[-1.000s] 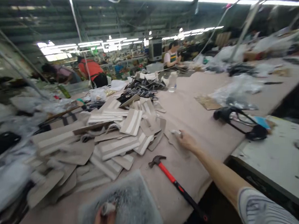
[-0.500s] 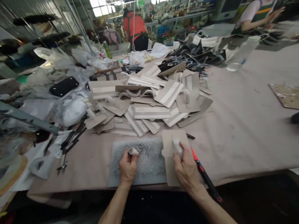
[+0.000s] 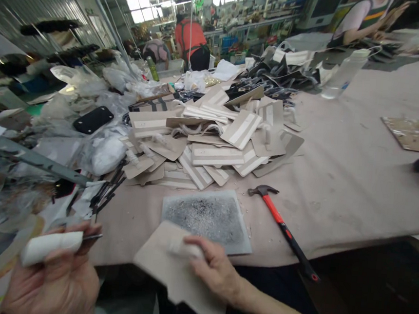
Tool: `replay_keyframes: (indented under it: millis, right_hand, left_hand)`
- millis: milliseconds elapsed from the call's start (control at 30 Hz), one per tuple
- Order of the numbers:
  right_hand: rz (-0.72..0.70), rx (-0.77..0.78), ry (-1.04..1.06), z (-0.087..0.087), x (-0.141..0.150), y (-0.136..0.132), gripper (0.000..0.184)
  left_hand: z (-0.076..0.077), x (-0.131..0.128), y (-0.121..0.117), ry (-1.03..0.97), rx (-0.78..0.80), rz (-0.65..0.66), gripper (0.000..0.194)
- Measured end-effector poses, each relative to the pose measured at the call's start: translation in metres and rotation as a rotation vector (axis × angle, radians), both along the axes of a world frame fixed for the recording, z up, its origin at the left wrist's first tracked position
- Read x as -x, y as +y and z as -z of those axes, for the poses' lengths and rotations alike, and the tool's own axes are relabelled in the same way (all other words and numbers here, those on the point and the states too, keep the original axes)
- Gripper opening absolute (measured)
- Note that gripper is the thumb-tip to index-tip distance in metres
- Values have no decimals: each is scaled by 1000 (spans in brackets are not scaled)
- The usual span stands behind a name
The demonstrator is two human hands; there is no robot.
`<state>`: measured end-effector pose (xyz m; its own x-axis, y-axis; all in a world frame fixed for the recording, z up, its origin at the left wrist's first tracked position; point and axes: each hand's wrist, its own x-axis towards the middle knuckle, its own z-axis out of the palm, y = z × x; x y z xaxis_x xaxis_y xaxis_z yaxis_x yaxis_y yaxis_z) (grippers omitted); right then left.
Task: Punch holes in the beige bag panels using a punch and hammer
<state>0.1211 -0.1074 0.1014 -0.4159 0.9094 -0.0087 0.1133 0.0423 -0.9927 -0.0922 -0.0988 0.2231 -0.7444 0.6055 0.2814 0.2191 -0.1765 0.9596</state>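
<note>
At the lower left, my left hand (image 3: pixel 62 281) is closed around a white-wrapped hand punch (image 3: pixel 53 247), its thin dark metal shaft pointing right. My right hand (image 3: pixel 217 270) grips a beige flat panel (image 3: pixel 158 257) by the pale strap handle (image 3: pixel 183 249) on its face; the panel is tilted and hangs partly over the table edge. Just beyond it lies a grey mat (image 3: pixel 238 223) strewn with dark and white crumbs. A claw hammer (image 3: pixel 280 222) with a red and black handle rests right of the mat, touched by neither hand.
A heap of beige panels (image 3: pixel 217 155) with white strips lies behind the mat, with dark pieces (image 3: pixel 275 75) farther back. Clear plastic bags (image 3: pixel 103 152) crowd the left. A bottle (image 3: pixel 345 73) and a brown board (image 3: pixel 413 134) stand and lie right. Other people work behind.
My left hand has moved left and closer to me with the punch, away from the mat. My right hand has drawn the panel left and toward me, uncovering the hammer.
</note>
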Motion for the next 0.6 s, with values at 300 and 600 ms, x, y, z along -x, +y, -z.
replay_keyframes:
  millis: [300, 600]
  right_hand:
    - [550, 10, -260, 67, -41, 19, 48]
    - [503, 55, -233, 63, -27, 8, 54]
  left_hand:
    - [128, -72, 53, -214, 130, 572, 35]
    - [186, -136, 106, -125, 249, 909, 28]
